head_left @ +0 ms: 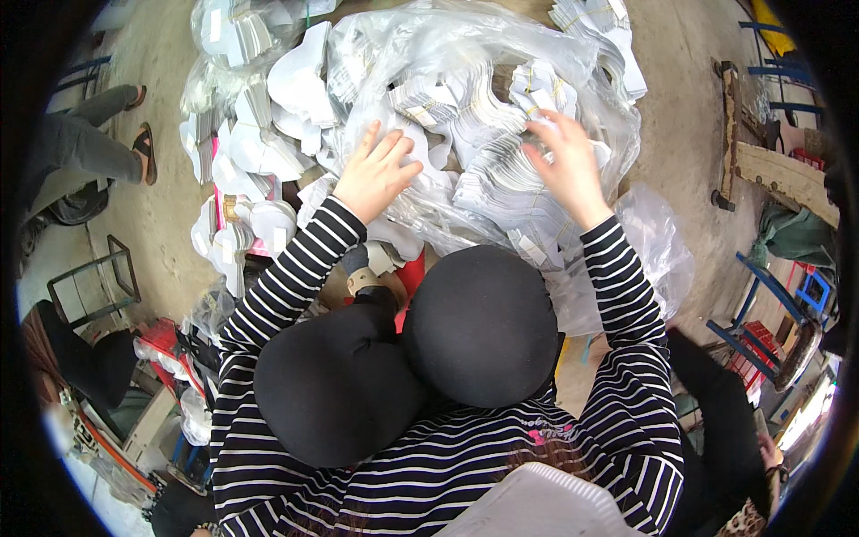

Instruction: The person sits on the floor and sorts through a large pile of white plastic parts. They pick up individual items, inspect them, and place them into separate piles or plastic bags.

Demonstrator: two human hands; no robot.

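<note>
"White sheet-piece bundles: state location."

"Within the spread clear plastic bag, ahead of the person. Further white stacks lie at its left."

"Grip state?"

"Left hand: unclenched, fingers spread over the bag's left part. Right hand: fingers parted, nothing visibly grasped, close to the bundles (fingertip contact cannot be confirmed)."

"Progress?"

"Judged partial: bag opened, contents exposed. Many bundles remain inside; whether the outer stacks are finished cannot be determined."
</note>
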